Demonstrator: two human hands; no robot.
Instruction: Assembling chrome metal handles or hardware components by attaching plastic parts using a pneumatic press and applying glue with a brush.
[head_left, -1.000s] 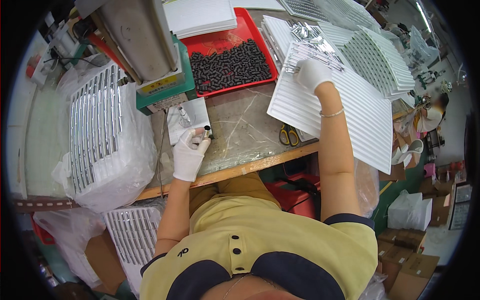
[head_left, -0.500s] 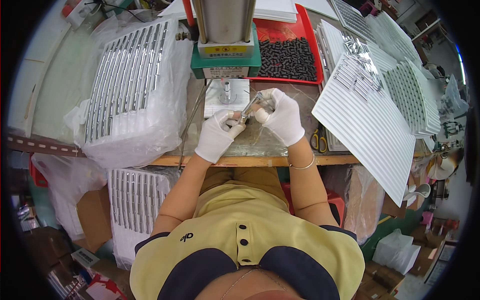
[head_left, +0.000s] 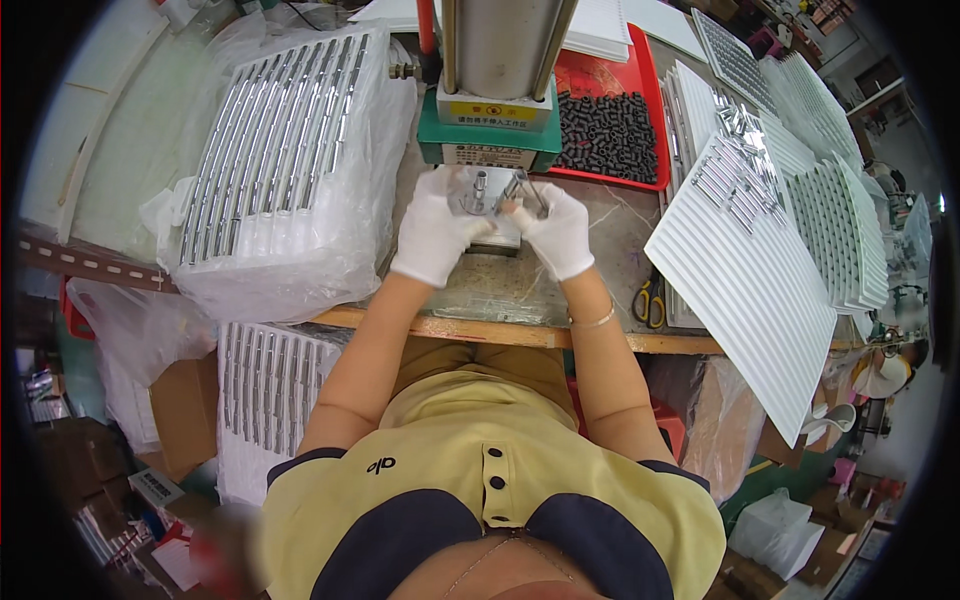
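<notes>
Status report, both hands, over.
White-gloved right hand pinching silver metal tube; white-gloved left hand at flat silver metal plate; green-based metal press close beyond.

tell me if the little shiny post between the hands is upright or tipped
Upright: the shiny post stands on end on the metal plate, between the left hand and right hand.

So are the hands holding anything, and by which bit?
The right hand seemingly holds a shiny tube; exact spot too blurred. Left hand: can't tell.

Glossy metal tubes, matt cloth gloves, plastic tray
</notes>
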